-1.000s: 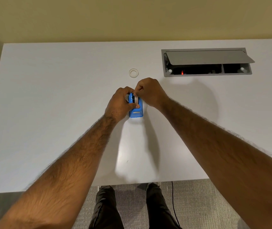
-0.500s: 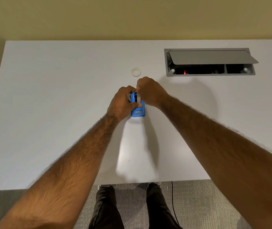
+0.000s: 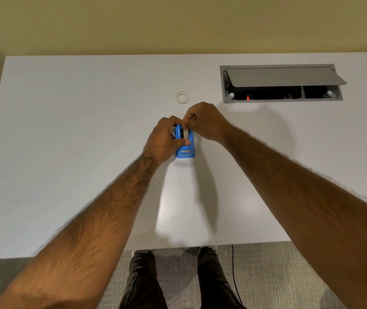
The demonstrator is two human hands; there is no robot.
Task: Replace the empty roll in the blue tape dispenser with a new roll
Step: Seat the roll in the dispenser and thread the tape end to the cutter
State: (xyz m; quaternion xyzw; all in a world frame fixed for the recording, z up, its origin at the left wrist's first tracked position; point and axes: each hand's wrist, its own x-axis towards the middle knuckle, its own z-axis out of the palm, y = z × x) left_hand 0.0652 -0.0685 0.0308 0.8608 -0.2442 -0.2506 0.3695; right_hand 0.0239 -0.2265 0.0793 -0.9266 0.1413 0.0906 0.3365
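Observation:
The blue tape dispenser [image 3: 186, 150] stands on the white table [image 3: 66, 141] near its middle. My left hand [image 3: 163, 139] grips its left side, thumb lying across the top. My right hand [image 3: 204, 123] pinches the far top of a white tape roll [image 3: 186, 133] that sits upright in the dispenser's slot. A second small white ring, a bare tape core [image 3: 182, 97], lies flat on the table just beyond my hands. The far end of the dispenser is hidden under my fingers.
A grey cable box [image 3: 280, 83] with its lid propped open is sunk into the table at the back right. The table's near edge runs below my forearms, with my legs and a black cable [image 3: 233, 270] over the carpet.
My hands and the dispenser stay in the same place. The fingers of my right hand have shifted slightly on the white roll in the slot.

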